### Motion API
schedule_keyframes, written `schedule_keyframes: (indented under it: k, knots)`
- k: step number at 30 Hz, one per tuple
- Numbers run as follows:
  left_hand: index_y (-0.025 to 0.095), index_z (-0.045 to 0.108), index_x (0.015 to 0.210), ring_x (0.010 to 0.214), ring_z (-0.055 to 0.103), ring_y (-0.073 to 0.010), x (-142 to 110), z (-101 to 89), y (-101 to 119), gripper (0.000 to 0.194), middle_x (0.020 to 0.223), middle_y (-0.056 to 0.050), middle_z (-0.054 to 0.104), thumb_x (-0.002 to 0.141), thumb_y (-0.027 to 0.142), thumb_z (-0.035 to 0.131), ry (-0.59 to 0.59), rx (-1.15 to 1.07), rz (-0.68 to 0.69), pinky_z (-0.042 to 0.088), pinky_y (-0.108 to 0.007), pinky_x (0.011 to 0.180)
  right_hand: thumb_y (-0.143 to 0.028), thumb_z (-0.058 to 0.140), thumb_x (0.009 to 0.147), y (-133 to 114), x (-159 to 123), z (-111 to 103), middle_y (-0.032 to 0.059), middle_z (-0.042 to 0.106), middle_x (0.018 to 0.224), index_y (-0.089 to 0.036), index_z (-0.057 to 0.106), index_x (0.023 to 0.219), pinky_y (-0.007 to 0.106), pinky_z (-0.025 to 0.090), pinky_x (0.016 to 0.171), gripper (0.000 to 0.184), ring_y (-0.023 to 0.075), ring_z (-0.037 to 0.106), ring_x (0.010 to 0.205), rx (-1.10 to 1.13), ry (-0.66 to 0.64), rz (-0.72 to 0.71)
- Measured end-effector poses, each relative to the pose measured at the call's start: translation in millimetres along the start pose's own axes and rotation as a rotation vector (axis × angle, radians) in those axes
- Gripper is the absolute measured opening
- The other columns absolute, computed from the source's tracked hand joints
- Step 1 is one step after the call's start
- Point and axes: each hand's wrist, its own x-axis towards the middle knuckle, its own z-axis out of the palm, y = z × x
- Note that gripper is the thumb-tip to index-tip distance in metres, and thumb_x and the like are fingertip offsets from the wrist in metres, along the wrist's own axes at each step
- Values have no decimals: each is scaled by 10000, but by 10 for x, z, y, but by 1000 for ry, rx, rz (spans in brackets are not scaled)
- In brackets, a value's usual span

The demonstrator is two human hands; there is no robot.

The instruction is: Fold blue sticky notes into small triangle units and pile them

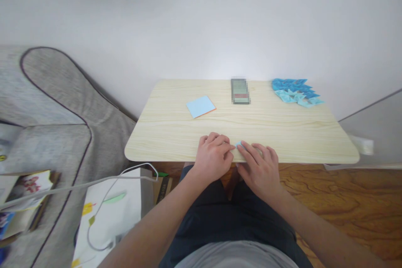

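A small piece of light blue folded paper lies at the front edge of the table, mostly covered by fingers. My right hand presses its index and middle fingertips onto it, with the thumb below the table edge. From the other side, my left hand reaches the paper's left edge with its index fingertip, the rest of its fingers curled and closed. Farther back on the left is a stack of light blue square paper, an orange edge showing beneath. Blue and pale blue folded paper pieces are lined up at the back right.
A dark device with a blurred screen lies at the back of the wooden table, near the white wall. Left of it stand a grey sofa and a white box. A white cable crosses there.
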Motion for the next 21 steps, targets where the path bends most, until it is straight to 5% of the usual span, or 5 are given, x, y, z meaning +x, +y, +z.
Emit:
schedule_keyframes:
  k: [12,21]
  knots:
    - [338,812,960,1130,535,-247,52,-7,-42,236,1144,-18,696,901,208,625,0,-14,-48,372,-449,988,-237,600,921,6,101,-119,29,575,1515,-296,556,1433,575,233,1164,518,329,506,1323,9,-44,-38]
    - [386,821,961,1149,506,-252,34,-1,-66,253,1163,-7,674,895,220,642,23,-10,-60,363,-458,1021,-212,552,947,19,-20,-27,9,472,1596,-318,384,1572,627,150,1221,656,335,438,1426,-35,-39,-61]
